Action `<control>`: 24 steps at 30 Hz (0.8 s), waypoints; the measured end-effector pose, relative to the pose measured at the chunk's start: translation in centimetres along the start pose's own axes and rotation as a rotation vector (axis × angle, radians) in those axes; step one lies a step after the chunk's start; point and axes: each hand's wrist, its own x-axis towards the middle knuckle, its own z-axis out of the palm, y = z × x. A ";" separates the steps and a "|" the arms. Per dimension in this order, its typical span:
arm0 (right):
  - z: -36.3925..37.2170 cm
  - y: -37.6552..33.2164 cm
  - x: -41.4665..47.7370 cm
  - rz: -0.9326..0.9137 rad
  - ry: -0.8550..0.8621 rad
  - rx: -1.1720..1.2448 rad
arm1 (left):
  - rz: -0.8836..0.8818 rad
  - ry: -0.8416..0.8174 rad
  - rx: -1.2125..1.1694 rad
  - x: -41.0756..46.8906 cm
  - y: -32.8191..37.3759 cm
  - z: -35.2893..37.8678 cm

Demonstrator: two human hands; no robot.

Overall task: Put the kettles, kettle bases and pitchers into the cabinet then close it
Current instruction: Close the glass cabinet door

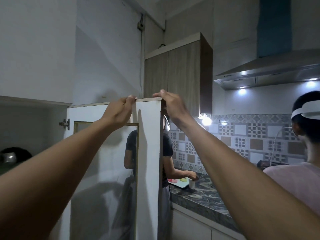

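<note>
A white cabinet door (pixel 149 153) with a glass panel stands open in front of me, hinged at its left. My left hand (pixel 119 111) grips the door's top edge with the fingers curled over it. My right hand (pixel 170 105) holds the top right corner of the same door. The cabinet interior (pixel 26 129) is open at the left. Low inside it shows a dark rounded object with a metal body (pixel 12 155), possibly a kettle; the rest of the inside is hidden by my left arm.
A dark marble counter (pixel 204 198) runs along the right, with a white cup (pixel 191 183) and a tray. One person stands behind the door at the counter; another in a pink shirt (pixel 297 184) is close at the right. A range hood (pixel 270 71) and a wooden wall cabinet (pixel 176 73) hang above.
</note>
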 end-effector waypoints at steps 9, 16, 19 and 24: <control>6.9 -7.7 -6.1 0.067 -0.146 0.422 | -0.061 0.027 -0.199 -8.0 2.0 -13.2; 16.5 -14.0 -9.7 0.011 -0.310 0.478 | -0.112 0.161 -0.033 -13.7 2.3 -24.0; 21.3 -16.1 -10.3 -0.089 -0.362 0.307 | -0.091 0.231 0.149 -15.7 1.2 -27.4; 28.1 -18.8 -11.1 -0.243 -0.493 0.067 | -0.153 0.298 0.390 -17.4 -3.0 -32.9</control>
